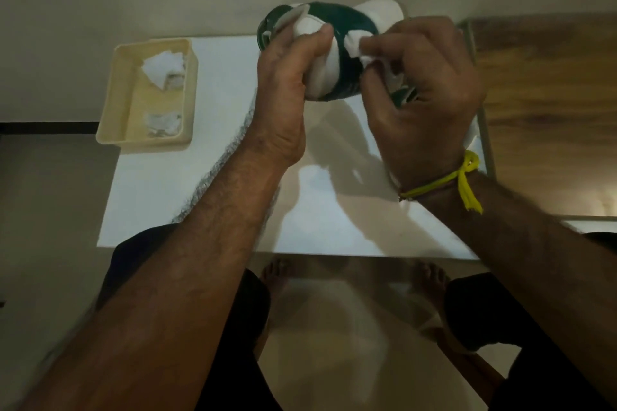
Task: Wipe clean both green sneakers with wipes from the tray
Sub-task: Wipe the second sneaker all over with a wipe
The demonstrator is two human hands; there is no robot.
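A green and white sneaker (pixel 347 23) is held up above the far part of the white table (pixel 213 203). My left hand (pixel 290 83) grips it from the left side, thumb on a white panel. My right hand (pixel 424 93) pinches a white wipe (pixel 359 48) against the sneaker's green side. A cream tray (pixel 113 103) at the table's far left holds a fresh white wipe (pixel 163 68) and a crumpled greyish one (pixel 163 123). A second sneaker is not visible; something white shows behind my right wrist.
A wooden surface (pixel 547 103) lies to the right of the table past a metal frame edge. My knees in dark shorts and bare feet (pixel 277 274) show below the table's near edge. A yellow band (pixel 464 180) circles my right wrist.
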